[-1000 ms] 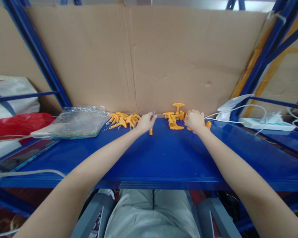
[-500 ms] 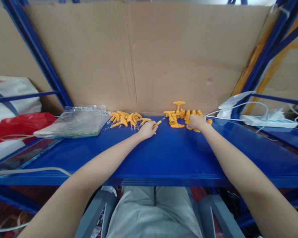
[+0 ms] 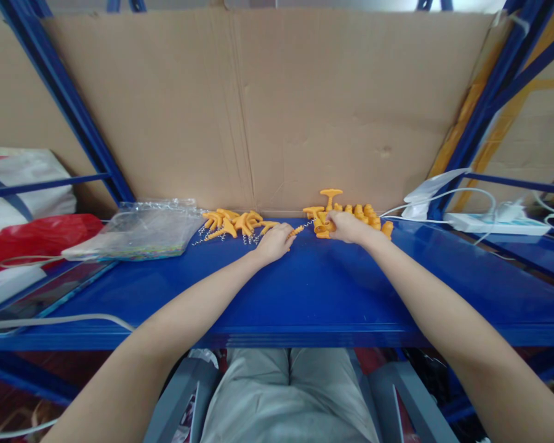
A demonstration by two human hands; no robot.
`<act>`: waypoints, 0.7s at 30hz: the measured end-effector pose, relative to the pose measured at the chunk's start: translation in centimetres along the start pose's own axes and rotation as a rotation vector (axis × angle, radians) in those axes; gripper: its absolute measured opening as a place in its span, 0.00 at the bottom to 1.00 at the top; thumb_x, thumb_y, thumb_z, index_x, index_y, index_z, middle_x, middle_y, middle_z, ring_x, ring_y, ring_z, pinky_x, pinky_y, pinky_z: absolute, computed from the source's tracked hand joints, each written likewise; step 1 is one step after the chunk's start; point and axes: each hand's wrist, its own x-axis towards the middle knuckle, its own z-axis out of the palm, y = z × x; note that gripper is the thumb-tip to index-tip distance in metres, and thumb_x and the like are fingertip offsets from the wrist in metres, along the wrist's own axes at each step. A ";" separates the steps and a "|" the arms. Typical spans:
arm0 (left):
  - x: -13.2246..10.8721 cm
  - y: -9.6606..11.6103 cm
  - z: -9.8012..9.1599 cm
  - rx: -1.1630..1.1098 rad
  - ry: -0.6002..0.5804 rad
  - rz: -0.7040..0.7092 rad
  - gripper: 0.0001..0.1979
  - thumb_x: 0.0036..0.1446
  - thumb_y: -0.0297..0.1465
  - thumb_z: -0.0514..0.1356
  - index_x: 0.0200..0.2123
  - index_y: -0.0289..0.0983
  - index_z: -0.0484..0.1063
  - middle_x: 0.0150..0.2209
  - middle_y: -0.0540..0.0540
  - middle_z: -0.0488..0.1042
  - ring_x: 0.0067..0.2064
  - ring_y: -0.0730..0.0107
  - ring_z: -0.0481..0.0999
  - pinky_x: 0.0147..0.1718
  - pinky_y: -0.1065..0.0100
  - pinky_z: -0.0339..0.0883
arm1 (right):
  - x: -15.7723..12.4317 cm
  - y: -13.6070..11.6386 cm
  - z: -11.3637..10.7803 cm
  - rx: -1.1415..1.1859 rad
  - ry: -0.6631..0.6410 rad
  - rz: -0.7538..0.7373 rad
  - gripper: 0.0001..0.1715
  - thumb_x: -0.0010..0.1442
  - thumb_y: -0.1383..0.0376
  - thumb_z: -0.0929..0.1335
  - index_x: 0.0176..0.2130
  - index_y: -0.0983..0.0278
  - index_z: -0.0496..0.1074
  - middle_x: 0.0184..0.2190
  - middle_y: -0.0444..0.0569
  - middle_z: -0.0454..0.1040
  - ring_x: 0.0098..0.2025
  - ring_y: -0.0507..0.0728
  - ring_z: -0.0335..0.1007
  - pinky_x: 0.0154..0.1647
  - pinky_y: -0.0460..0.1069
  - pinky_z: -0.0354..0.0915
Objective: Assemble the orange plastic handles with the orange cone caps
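My left hand (image 3: pixel 276 243) is closed around the handle of a yellow-orange corkscrew (image 3: pixel 296 231), whose metal spiral points up and to the right. To its left lies a heap of similar corkscrews (image 3: pixel 228 223), spirals toward me. My right hand (image 3: pixel 346 226) has its fingers closed at an orange hollow plastic piece (image 3: pixel 322 224) in the right-hand group; the fingertips are partly hidden among the parts. Behind it a T-shaped orange piece (image 3: pixel 331 195) stands upright. Several short orange pieces (image 3: pixel 362 212) stand in rows behind and right of my right hand.
A blue shelf (image 3: pixel 300 295) carries everything, with a cardboard sheet (image 3: pixel 305 111) at its back. Clear plastic bags (image 3: pixel 143 231) and a red bag (image 3: pixel 41 237) lie left. A white power strip (image 3: pixel 498 225) with cables lies right, near a blue post (image 3: pixel 480 117).
My right hand has moved left, from the rows of short pieces to the hollow piece near the spiral's tip. My left hand keeps hold of the corkscrew, almost unmoved.
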 end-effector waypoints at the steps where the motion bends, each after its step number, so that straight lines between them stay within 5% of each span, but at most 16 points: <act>1: 0.0 0.0 0.0 -0.002 -0.002 0.003 0.06 0.64 0.27 0.55 0.38 0.35 0.73 0.41 0.41 0.77 0.45 0.59 0.77 0.48 0.59 0.71 | 0.1 0.0 0.1 0.005 0.000 -0.012 0.14 0.57 0.66 0.72 0.45 0.66 0.75 0.44 0.59 0.79 0.47 0.66 0.75 0.47 0.57 0.67; 11: 0.0 0.4 -0.3 0.017 -0.029 0.010 0.07 0.64 0.26 0.55 0.38 0.34 0.74 0.41 0.40 0.78 0.45 0.58 0.78 0.48 0.58 0.71 | 0.1 -0.3 0.0 0.037 0.009 -0.190 0.14 0.60 0.69 0.70 0.47 0.64 0.76 0.48 0.56 0.77 0.52 0.64 0.73 0.53 0.59 0.65; 21: 0.0 0.6 -0.4 -0.034 -0.028 0.006 0.08 0.63 0.26 0.54 0.38 0.36 0.74 0.40 0.42 0.78 0.45 0.60 0.78 0.48 0.59 0.72 | -1.1 -1.3 -1.3 -0.194 0.024 -0.011 0.17 0.63 0.67 0.65 0.50 0.65 0.77 0.51 0.60 0.76 0.54 0.66 0.71 0.54 0.58 0.64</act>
